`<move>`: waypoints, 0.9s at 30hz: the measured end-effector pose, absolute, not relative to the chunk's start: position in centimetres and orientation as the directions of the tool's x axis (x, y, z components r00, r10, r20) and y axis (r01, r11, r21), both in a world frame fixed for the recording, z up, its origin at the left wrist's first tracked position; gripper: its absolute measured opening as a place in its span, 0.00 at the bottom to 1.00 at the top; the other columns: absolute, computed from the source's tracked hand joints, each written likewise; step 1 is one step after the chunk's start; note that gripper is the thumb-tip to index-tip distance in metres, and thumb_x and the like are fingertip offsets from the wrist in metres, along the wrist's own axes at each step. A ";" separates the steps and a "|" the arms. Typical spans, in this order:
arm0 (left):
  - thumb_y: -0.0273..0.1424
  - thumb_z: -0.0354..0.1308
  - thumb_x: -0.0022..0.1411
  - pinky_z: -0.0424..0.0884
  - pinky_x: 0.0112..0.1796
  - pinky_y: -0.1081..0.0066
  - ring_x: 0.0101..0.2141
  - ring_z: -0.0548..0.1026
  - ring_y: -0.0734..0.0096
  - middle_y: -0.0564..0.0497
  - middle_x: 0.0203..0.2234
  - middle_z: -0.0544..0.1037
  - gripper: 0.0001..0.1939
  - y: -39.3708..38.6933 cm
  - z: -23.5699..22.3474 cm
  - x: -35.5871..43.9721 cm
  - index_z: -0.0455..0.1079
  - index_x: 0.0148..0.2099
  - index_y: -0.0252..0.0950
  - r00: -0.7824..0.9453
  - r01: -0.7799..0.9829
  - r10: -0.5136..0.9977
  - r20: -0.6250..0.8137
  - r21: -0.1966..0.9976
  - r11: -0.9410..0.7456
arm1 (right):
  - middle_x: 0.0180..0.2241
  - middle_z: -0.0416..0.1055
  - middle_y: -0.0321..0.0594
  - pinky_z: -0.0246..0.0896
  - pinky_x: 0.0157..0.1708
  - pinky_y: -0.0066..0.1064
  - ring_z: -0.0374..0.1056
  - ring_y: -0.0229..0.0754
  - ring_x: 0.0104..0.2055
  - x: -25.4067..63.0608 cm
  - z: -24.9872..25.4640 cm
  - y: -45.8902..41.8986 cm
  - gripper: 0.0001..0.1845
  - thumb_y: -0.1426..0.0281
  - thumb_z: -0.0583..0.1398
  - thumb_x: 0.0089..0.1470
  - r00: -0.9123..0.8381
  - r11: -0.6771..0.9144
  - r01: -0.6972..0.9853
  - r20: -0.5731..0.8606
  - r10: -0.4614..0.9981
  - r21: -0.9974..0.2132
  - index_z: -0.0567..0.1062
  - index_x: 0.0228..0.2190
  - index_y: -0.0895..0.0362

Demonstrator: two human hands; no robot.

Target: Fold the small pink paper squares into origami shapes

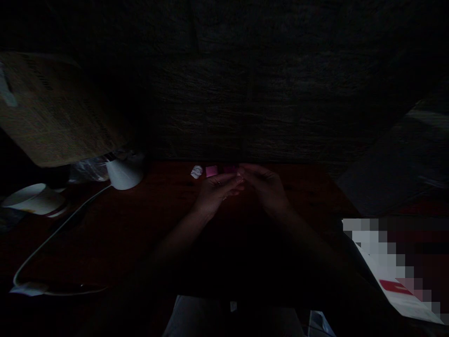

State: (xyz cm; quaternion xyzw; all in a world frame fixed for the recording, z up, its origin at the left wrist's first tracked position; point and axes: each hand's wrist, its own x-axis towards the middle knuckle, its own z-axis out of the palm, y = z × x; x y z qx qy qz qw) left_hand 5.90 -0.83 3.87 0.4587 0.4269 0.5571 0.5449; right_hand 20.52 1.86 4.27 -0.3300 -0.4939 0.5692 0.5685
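Note:
In the dim light my left hand [212, 193] and my right hand [268, 186] meet above the far part of the brown table. Their fingertips are pinched together, and whatever lies between them is too dark and small to name. Just behind my left fingers lies a small pink square [211, 171]. A darker magenta piece [229, 169] shows beyond my fingertips, partly covered by them. To the left of the pink square is a crumpled white wad [197, 172], apart from both hands.
At left stand a white conical object [125, 174] with a cable [66, 220], a white cup-like container [35, 199] and a large brown cardboard box or bag [63, 112]. A dark wall [224, 93] rises behind the table [157, 206]. A white-and-red item [393, 290] lies at right, partly pixelated.

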 end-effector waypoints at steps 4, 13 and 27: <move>0.40 0.73 0.54 0.78 0.39 0.70 0.36 0.84 0.68 0.46 0.37 0.86 0.15 -0.5 3.7 5.7 0.82 0.39 0.35 0.066 -0.269 0.998 0.004 0.963 0.014 | 0.34 0.84 0.35 0.72 0.41 0.36 0.77 0.41 0.36 20.6 4.5 1.8 0.11 0.60 0.74 0.43 -0.154 0.139 -0.332 0.199 0.968 -0.933 0.86 0.31 0.48; 0.34 0.71 0.59 0.78 0.43 0.69 0.40 0.84 0.64 0.46 0.38 0.86 0.10 -0.6 4.1 5.5 0.80 0.41 0.36 0.172 -0.426 0.982 -0.072 0.894 0.140 | 0.36 0.84 0.37 0.73 0.43 0.38 0.78 0.45 0.40 20.8 4.7 1.7 0.14 0.57 0.74 0.43 -0.141 0.179 -0.295 0.228 0.963 -0.939 0.85 0.33 0.49; 0.36 0.72 0.58 0.78 0.42 0.67 0.37 0.83 0.67 0.46 0.37 0.85 0.09 -0.4 3.8 5.5 0.80 0.38 0.35 0.206 -0.474 0.973 -0.099 0.860 0.188 | 0.35 0.84 0.36 0.73 0.44 0.38 0.78 0.43 0.39 20.6 4.7 1.5 0.11 0.59 0.73 0.44 -0.126 0.216 -0.269 0.257 0.958 -0.939 0.85 0.32 0.49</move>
